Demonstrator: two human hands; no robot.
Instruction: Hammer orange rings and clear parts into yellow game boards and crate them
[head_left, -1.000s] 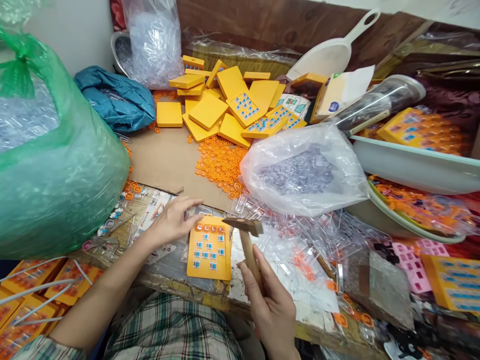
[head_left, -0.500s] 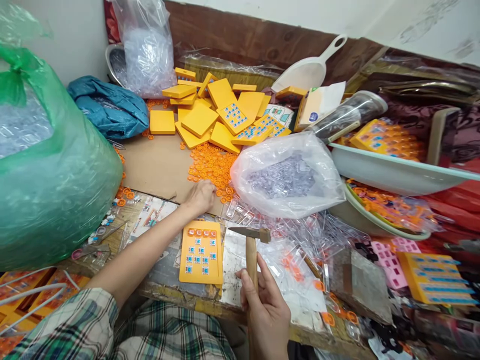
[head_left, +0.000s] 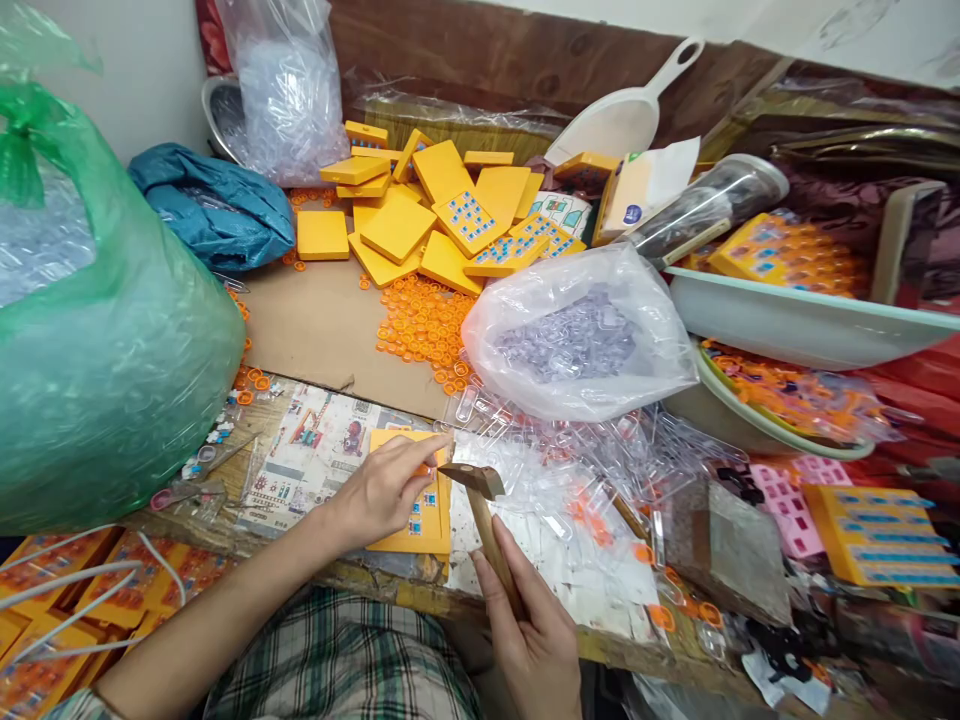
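My right hand (head_left: 525, 630) is wrapped around the wooden handle of a small hammer (head_left: 491, 545). Its metal head sits just right of my left fingertips. My left hand (head_left: 384, 488) reaches over a flat yellow plastic panel (head_left: 409, 543) on the bench, with thumb and forefinger pinched near its upper right part. Whatever lies in the pinch is too small to make out. Blue-and-clear squares show on the panel below my fingers; most of its upper half is hidden by the hand. Beyond the panel lies a heap of small orange rings (head_left: 424, 320).
A plastic bag of clear pieces (head_left: 577, 340) stands behind the hammer. Yellow panels (head_left: 401, 230) are piled at the back. A big green bag (head_left: 112, 380) fills the left side. On the right are a pale basin (head_left: 810, 320) and a grey block (head_left: 727, 550).
My left hand has come back from the orange rings to the yellow panel, covering its upper part. The hammer has tilted, its head shifting left toward my left fingers.
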